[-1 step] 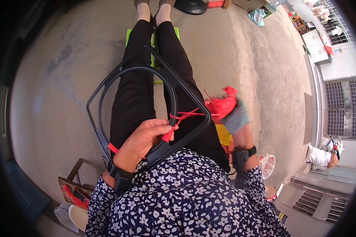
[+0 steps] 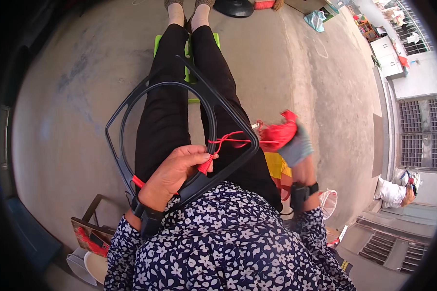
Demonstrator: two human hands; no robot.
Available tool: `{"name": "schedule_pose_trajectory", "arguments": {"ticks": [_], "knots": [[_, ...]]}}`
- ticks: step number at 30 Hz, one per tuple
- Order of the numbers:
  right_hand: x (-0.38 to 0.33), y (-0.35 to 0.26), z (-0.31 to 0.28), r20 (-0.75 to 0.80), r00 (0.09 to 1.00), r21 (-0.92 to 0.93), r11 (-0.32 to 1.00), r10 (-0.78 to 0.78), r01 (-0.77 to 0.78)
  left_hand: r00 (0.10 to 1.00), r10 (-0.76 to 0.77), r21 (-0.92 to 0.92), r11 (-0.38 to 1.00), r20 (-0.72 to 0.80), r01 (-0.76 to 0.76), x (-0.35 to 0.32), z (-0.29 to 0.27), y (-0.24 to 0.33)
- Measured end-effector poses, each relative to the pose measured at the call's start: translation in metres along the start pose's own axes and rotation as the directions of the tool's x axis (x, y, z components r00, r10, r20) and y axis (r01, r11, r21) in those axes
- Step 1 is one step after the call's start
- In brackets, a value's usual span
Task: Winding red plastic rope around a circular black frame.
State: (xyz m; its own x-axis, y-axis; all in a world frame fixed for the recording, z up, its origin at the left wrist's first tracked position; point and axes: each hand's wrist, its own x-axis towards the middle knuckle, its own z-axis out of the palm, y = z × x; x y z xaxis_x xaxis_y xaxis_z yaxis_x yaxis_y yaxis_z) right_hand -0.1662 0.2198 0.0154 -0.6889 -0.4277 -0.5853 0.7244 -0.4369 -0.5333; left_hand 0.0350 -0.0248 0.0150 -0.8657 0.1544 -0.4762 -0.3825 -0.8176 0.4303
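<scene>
A black plastic frame (image 2: 202, 90) with a round inner ring and an angular outer rim lies across my thighs. My left hand (image 2: 177, 169) pinches the ring where red cord is wound round it in a tight wrap (image 2: 205, 166). From this wrap, loose red strands (image 2: 233, 140) run to the right, across the frame's corner. They lead to a bundle of red cord (image 2: 278, 136), which my right hand (image 2: 296, 149), in a grey glove, grips beyond the frame's right corner. Motion blurs this hand slightly. Another red wrap (image 2: 138, 182) sits on the frame's lower left side.
My feet reach past a green stool (image 2: 216, 40). Beside my right thigh is a yellow and red item (image 2: 276, 166), with a white mesh basket (image 2: 328, 204) farther right. A wooden stand (image 2: 80, 227) holding red material is at lower left. A round black base (image 2: 234, 7) stands ahead.
My right hand has moved slightly to the right with the red cord bundle, and the strands have shifted. My left hand stays on the wrap.
</scene>
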Motion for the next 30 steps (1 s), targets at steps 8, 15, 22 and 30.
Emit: {"name": "schedule_pose_trajectory", "arguments": {"ticks": [8,15,22,30], "knots": [[-0.045,-0.108,-0.21,-0.476,0.835,-0.235,0.955,-0.277,0.183,0.999,0.015,-0.029,0.999,0.031,-0.014,0.002,-0.003,-0.003],[-0.031,-0.042,-0.067,-0.077,0.984,-0.609,0.789,-0.16,0.081,0.998,0.024,0.003,1.0,0.057,-0.024,0.002,-0.004,-0.001],[-0.002,0.052,0.04,0.421,0.839,-0.906,0.121,0.345,0.405,0.996,-0.061,-0.129,0.99,-0.064,0.052,0.004,0.0,0.001],[-0.057,0.022,0.046,0.055,0.95,-0.86,0.498,0.307,-0.111,0.996,-0.009,-0.037,0.999,-0.087,0.006,0.002,-0.001,0.001]]}}
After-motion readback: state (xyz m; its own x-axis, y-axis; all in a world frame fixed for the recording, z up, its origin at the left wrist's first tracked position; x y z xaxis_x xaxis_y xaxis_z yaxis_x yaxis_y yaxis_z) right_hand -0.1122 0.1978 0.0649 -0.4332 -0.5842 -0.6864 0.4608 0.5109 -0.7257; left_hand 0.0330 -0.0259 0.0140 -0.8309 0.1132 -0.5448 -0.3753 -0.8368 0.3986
